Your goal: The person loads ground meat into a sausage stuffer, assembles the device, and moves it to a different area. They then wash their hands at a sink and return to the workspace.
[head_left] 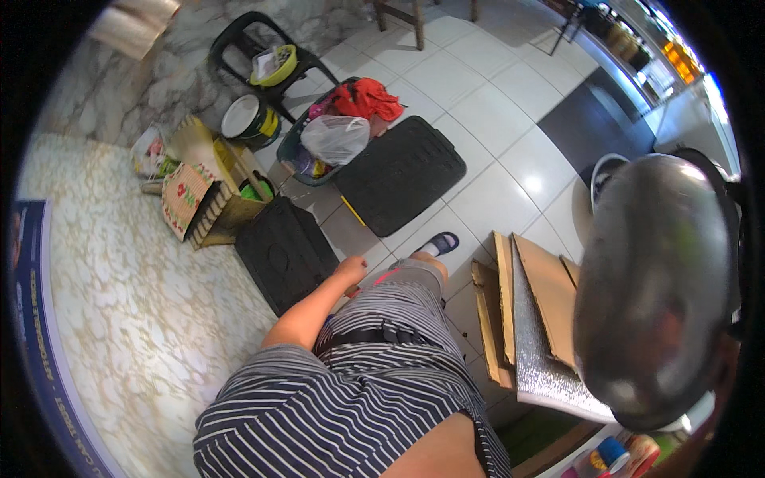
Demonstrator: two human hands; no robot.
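Note:
My left hand hangs at my left side, beside my striped shirt and grey shorts. Its fingers look curled in, and I see nothing held in them. It is nearest to a black plastic lid or box, which leans by the marble-patterned counter. Of my right arm, only a bare part shows at the lower edge; the right hand is out of sight. Close on the right looms a large, dark, shiny metal pan with rounded ends. What supports it is hidden.
Ahead lie a black lid and a tub heaped with bags and red cloth. A lidded bucket, black chair and wooden holder stand left. Flattened cardboard leans right; the marble-patterned counter runs along my left.

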